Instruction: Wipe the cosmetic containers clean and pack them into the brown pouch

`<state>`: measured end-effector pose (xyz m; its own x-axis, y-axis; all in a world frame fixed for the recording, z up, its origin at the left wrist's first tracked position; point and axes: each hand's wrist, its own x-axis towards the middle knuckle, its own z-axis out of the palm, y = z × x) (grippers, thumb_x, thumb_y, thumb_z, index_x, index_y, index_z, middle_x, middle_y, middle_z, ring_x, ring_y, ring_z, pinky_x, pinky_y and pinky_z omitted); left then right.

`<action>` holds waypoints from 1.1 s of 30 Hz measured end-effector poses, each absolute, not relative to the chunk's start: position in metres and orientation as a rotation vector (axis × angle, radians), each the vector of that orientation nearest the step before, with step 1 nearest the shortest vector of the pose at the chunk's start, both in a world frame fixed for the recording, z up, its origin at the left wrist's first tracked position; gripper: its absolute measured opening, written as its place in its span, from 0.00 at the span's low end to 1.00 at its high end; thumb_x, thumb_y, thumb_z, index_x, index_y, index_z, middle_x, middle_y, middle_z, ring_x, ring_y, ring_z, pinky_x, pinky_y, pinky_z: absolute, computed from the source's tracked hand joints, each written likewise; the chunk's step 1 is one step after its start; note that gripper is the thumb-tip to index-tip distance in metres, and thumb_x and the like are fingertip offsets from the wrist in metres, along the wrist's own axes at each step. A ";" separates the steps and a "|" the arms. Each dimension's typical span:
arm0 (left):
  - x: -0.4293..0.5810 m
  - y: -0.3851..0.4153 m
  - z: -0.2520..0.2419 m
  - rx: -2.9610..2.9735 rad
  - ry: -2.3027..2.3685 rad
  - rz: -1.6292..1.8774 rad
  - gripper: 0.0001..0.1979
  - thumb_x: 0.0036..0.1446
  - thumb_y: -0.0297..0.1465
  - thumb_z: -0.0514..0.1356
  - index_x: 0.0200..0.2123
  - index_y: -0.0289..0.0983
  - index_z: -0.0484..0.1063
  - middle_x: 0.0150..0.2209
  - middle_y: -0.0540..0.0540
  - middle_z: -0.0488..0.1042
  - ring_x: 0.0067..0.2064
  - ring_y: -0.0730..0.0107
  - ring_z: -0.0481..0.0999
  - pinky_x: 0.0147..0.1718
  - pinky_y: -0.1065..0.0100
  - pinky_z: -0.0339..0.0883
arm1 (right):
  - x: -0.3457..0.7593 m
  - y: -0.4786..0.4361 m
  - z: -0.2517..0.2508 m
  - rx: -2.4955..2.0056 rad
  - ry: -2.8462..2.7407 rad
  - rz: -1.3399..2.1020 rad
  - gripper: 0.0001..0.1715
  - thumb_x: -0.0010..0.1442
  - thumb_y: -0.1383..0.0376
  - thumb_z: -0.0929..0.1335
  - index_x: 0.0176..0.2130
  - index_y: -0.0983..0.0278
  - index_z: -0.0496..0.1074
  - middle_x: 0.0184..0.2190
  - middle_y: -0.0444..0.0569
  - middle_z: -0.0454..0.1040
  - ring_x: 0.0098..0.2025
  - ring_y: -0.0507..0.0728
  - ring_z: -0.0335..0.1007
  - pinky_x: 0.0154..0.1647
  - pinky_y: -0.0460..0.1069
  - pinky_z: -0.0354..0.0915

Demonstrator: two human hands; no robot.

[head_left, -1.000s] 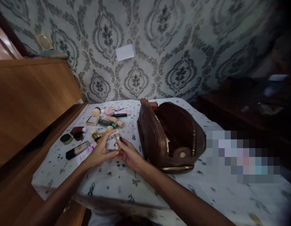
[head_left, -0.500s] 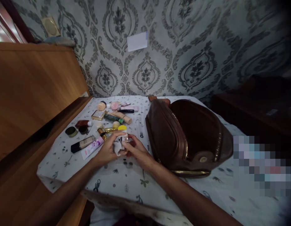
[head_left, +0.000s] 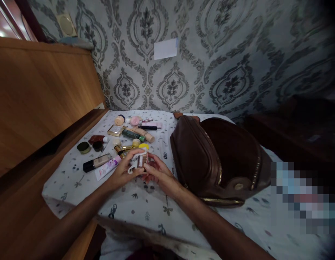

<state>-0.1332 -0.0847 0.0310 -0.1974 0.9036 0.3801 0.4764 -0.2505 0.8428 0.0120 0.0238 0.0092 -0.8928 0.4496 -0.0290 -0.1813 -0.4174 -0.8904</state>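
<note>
Both my hands meet over the patterned white sheet (head_left: pixel 145 209). My left hand (head_left: pixel 124 171) presses a small white cloth or tissue (head_left: pixel 133 167) against a small shiny cosmetic item (head_left: pixel 141 159). My right hand (head_left: pixel 158 173) grips that same item from the right side with curled fingers. What the item is exactly I cannot make out. A brown leather bag (head_left: pixel 218 159) lies open just right of my hands.
Several cosmetics lie scattered beyond my hands: a dark foundation bottle (head_left: pixel 97 162), a white tube (head_left: pixel 106 169), a green tube (head_left: pixel 132 135), a gold compact (head_left: pixel 115 130), a round dark jar (head_left: pixel 84 147). A wooden panel (head_left: pixel 39 94) stands at left; patterned wallpaper behind.
The camera has shifted, so the scene slid right and down slightly. My hands stay together on the small item, and the white cloth has moved a little over it.
</note>
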 end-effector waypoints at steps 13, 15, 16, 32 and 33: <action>-0.136 -0.075 0.019 2.098 1.547 1.390 0.27 0.58 0.40 0.64 0.60 0.42 0.64 0.60 0.38 0.69 0.62 0.54 0.67 0.61 0.52 0.61 | 0.008 0.022 0.006 -0.568 -1.344 2.304 0.38 0.44 0.41 0.75 0.42 0.61 0.63 0.26 0.40 0.73 0.23 0.52 0.72 0.22 0.45 0.67; -0.137 -0.074 0.014 2.130 1.563 1.371 0.36 0.53 0.41 0.68 0.62 0.42 0.61 0.61 0.37 0.66 0.63 0.51 0.65 0.62 0.51 0.59 | 0.009 0.022 0.007 -0.553 -1.340 2.331 0.38 0.46 0.39 0.74 0.45 0.60 0.65 0.27 0.41 0.74 0.23 0.51 0.71 0.20 0.46 0.67; -0.137 -0.073 0.012 2.125 1.578 1.367 0.37 0.53 0.41 0.68 0.63 0.42 0.60 0.61 0.37 0.66 0.63 0.51 0.64 0.62 0.50 0.58 | 0.009 0.022 0.008 -0.538 -1.349 2.350 0.38 0.47 0.38 0.73 0.46 0.59 0.66 0.28 0.41 0.74 0.23 0.52 0.71 0.21 0.46 0.67; -0.134 -0.079 0.027 1.892 1.605 1.464 0.18 0.64 0.39 0.58 0.54 0.40 0.71 0.56 0.41 0.73 0.58 0.57 0.71 0.58 0.57 0.63 | 0.010 0.020 0.010 -0.510 -1.291 2.368 0.33 0.45 0.44 0.76 0.42 0.60 0.69 0.29 0.41 0.74 0.29 0.51 0.71 0.29 0.45 0.67; -0.134 -0.079 0.028 1.924 1.609 1.466 0.17 0.64 0.37 0.58 0.54 0.41 0.71 0.55 0.41 0.74 0.58 0.58 0.71 0.58 0.57 0.63 | 0.010 0.020 0.009 -0.502 -1.288 2.372 0.33 0.45 0.44 0.76 0.41 0.61 0.69 0.28 0.41 0.74 0.29 0.50 0.71 0.29 0.45 0.67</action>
<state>-0.1337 -0.0787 0.0276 -0.1069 0.8417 0.5293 0.6050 -0.3674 0.7064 0.0096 0.0203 0.0095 -0.8584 0.4981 -0.1228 -0.1683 -0.4995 -0.8498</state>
